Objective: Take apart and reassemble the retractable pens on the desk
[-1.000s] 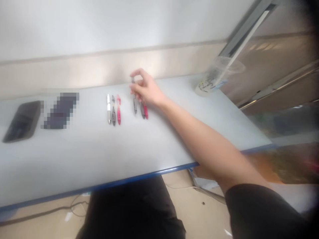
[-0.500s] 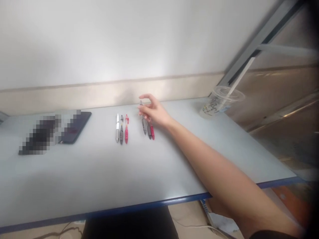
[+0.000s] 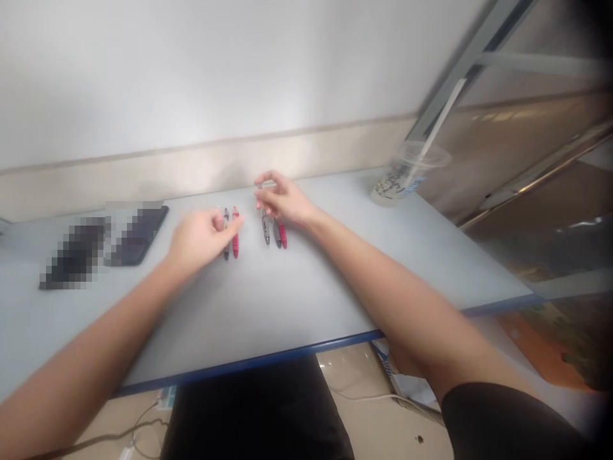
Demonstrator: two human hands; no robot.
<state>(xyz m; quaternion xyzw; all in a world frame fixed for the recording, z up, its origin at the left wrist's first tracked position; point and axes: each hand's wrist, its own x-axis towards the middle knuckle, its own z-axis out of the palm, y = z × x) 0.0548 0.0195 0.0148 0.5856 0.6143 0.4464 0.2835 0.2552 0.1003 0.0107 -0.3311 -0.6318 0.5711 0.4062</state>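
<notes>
My left hand [image 3: 201, 237] hovers over the left group of pens, thumb stretched out and apart from the curled fingers. Just beyond the thumb, a red pen [image 3: 235, 246] and a grey pen [image 3: 227, 254] lie side by side; the hand hides the white pen to their left. My right hand [image 3: 283, 201] pinches the upper end of a grey pen with a metal tip [image 3: 265, 230], which points towards me. Partly under that hand lie a dark grey pen [image 3: 278, 237] and a second red pen [image 3: 283, 236].
A clear plastic cup [image 3: 395, 182] with a white straw stands at the table's back right. Two dark flat objects, partly pixelated, lie at the left: one [image 3: 74, 255] and a phone-like one [image 3: 138, 236]. The table's blue edge [image 3: 249, 364] runs in front; a wall stands behind.
My left hand has come in from the left and now covers part of the left pens. My right hand stays at the right pens. The view has shifted slightly.
</notes>
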